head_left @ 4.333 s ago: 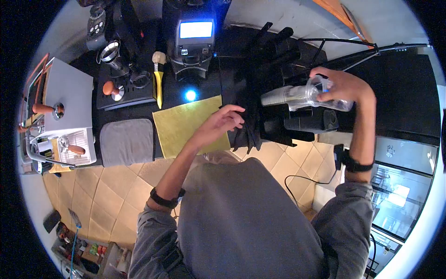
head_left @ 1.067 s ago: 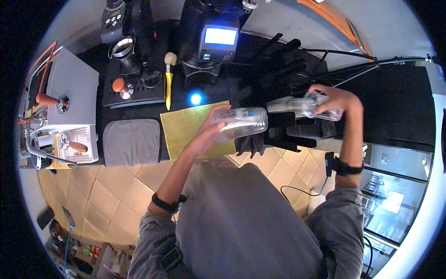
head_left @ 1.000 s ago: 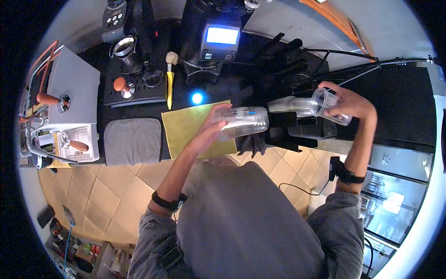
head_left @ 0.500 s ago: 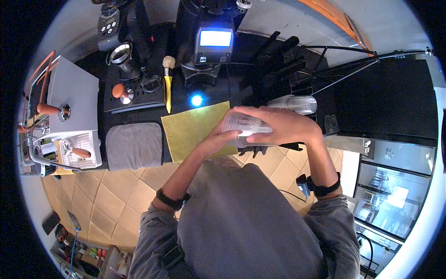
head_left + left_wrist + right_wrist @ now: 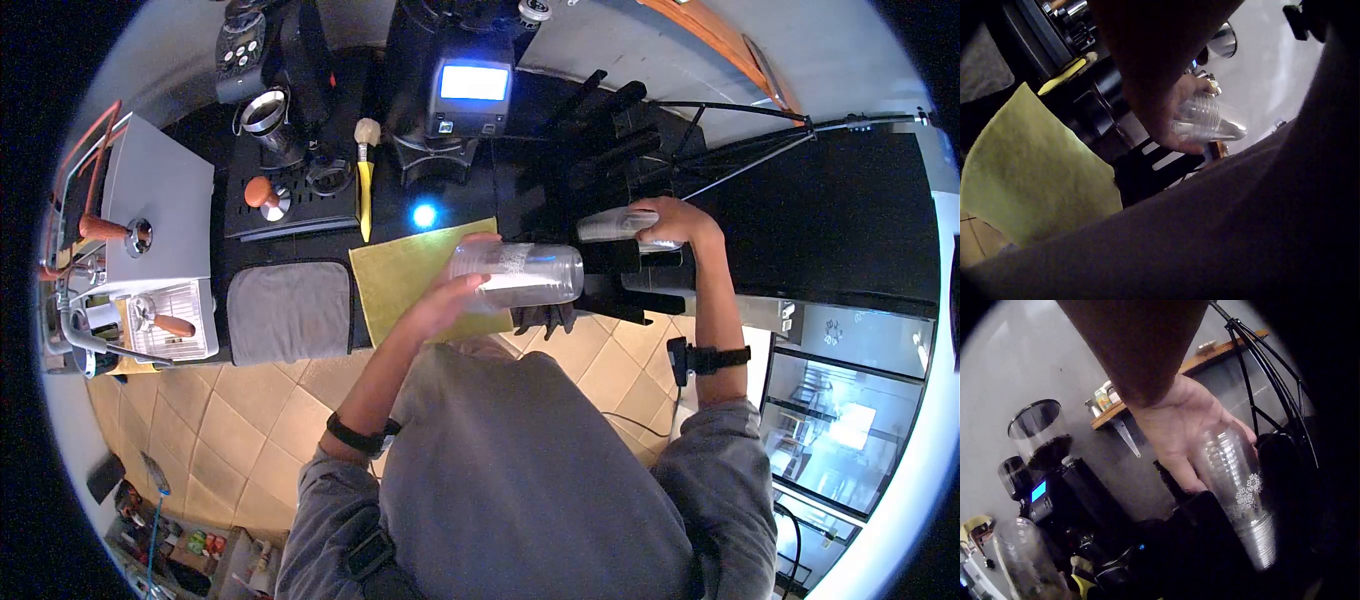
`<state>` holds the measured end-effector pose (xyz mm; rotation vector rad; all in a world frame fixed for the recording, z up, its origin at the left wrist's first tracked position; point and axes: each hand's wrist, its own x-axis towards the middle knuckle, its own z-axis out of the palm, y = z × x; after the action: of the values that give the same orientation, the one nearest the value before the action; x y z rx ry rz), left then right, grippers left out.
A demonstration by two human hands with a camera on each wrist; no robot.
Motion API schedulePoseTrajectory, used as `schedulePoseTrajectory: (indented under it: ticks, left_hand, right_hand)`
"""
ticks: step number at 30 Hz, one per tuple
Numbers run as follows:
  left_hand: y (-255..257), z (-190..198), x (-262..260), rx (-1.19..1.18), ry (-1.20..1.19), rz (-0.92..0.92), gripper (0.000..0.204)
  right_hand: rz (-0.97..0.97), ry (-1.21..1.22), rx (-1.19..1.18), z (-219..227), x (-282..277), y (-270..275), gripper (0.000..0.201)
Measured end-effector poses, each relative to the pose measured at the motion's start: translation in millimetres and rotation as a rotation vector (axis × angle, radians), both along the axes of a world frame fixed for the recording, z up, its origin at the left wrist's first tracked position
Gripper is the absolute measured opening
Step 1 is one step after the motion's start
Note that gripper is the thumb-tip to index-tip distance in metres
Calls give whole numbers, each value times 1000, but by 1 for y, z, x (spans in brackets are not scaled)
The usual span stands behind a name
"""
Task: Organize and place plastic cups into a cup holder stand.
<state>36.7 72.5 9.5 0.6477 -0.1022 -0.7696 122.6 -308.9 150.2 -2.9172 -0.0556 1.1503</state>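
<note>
My left hand grips several nested clear plastic cups, lying sideways over the yellow-green cloth. In the left wrist view, fingers and thumb wrap round the ribbed ends of these cups. Farther right, my right hand holds the end of another stack of clear cups lying in a black holder. The right wrist view has the thumb and fingers on either side of this stack, which bears a white printed pattern. The stack's narrow far end points away from the palm.
A grinder with a lit screen stands behind the cloth. To the left are a yellow-handled brush, a tamper, a grey cloth and an espresso machine. A black metal stand reaches across the back right.
The left hand was without cups at first and now holds several. Half a second ago the right hand was at the left hand's cups; it has moved back right onto the other stack.
</note>
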Motion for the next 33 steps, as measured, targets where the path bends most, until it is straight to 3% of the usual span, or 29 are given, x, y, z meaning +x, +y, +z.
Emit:
schedulePoseTrajectory:
  ticks: [1, 5, 9, 12, 15, 16, 18, 20, 22, 23, 24, 26, 28, 33]
  left_hand:
    - [0, 0, 0, 8, -15, 6, 84]
    - [3, 6, 1, 50, -59, 30, 84]
    - [3, -1, -2, 72, -75, 47, 84]
    - [2, -3, -3, 55, -67, 48, 83]
    - [1, -3, -1, 45, -87, 48, 83]
    - [2, -1, -1, 48, -79, 63, 83]
    - [1, 2, -1, 52, -71, 74, 83]
    - [1, 3, 1, 66, -45, 91, 84]
    - [-1, 2, 3, 71, -49, 94, 83]
    - [-2, 2, 4, 74, -55, 94, 83]
    - [-5, 2, 7, 76, -57, 75, 83]
    - [-9, 3, 10, 71, -110, 63, 83]
    - [-16, 6, 11, 67, -137, 45, 83]
    - [-28, 3, -2, 52, -91, 44, 88]
  right_hand:
    - [-94, 109, -50, 11, 9, 16, 87]
    - [-90, 272, -111, 12, 26, 26, 92]
    - [-9, 227, -115, -1, 31, 12, 90]
    - [-103, 249, -148, 16, 28, 23, 89]
    - [-322, 331, -64, 34, 27, 32, 86]
    - [-233, 301, -30, 62, 24, 32, 84]
    - [-287, 291, 27, 87, 18, 35, 82]
    - [-117, 119, 211, 119, 2, 7, 87]
    - [-114, -51, 395, 145, -20, 28, 94]
    - [-232, 52, 494, 155, -25, 49, 99]
    - [-47, 92, 489, 149, -31, 77, 99]
    - [39, 109, 581, 134, -34, 93, 94]
    - [287, 40, 592, 104, -34, 115, 89]
    - [221, 60, 453, 58, -53, 177, 80]
